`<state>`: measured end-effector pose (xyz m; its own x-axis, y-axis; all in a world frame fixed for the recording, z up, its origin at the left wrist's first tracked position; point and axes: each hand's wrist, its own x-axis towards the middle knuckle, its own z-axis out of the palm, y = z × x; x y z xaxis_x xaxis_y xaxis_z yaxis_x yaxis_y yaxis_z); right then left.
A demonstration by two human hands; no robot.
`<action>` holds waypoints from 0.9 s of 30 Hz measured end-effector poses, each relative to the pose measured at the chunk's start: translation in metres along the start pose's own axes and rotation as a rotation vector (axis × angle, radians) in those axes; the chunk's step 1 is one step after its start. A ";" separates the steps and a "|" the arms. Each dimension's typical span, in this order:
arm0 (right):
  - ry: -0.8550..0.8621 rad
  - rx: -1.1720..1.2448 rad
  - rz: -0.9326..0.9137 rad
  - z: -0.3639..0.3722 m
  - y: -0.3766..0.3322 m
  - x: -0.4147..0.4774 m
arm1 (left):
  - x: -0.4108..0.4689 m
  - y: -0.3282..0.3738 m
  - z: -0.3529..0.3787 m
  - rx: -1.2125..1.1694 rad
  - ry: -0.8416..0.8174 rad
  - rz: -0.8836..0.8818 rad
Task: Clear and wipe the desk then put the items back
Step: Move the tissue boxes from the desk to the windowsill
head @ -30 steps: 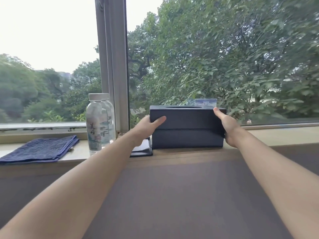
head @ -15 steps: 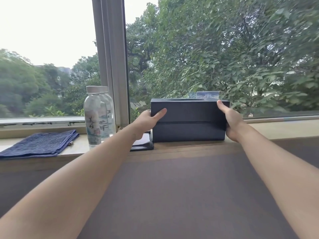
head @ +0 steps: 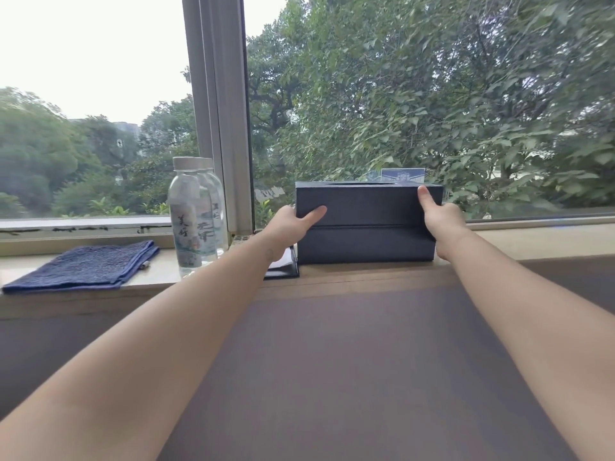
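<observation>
Though my left hand (head: 288, 224) and right hand (head: 441, 221) still grip the tissue box (head: 366, 211), it hasn't left the sill (head: 532, 241); move pending.

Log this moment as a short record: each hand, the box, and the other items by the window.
left hand: grips the left end of the dark tissue box, thumb across its front
right hand: grips the box's right end, thumb near the top edge
dark tissue box: upright at the far edge of the desk, slot on top
bottles: two, clear, capped, standing left of the box
cloth: blue, folded, lying on the sill at far left
notepad holder: black, beside the box, under the left wrist
</observation>
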<state>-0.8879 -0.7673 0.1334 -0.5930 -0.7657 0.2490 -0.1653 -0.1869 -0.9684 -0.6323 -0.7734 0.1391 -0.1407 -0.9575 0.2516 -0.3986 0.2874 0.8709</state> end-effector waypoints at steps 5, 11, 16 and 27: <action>0.205 -0.122 -0.093 0.013 -0.011 -0.024 | -0.007 -0.007 -0.010 0.137 0.029 0.035; 0.297 -0.261 -0.385 0.036 -0.016 -0.075 | -0.042 -0.002 -0.036 0.242 0.105 0.209; 0.139 -0.241 -0.632 0.065 -0.018 -0.132 | -0.082 -0.011 -0.073 0.259 0.159 0.280; -0.314 -0.155 -0.805 0.139 -0.022 -0.255 | -0.184 -0.054 -0.171 0.367 0.380 0.253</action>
<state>-0.6233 -0.6529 0.0891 -0.0093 -0.5756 0.8177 -0.5587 -0.6752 -0.4816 -0.4300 -0.6161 0.1177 0.0357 -0.7793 0.6256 -0.6925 0.4321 0.5778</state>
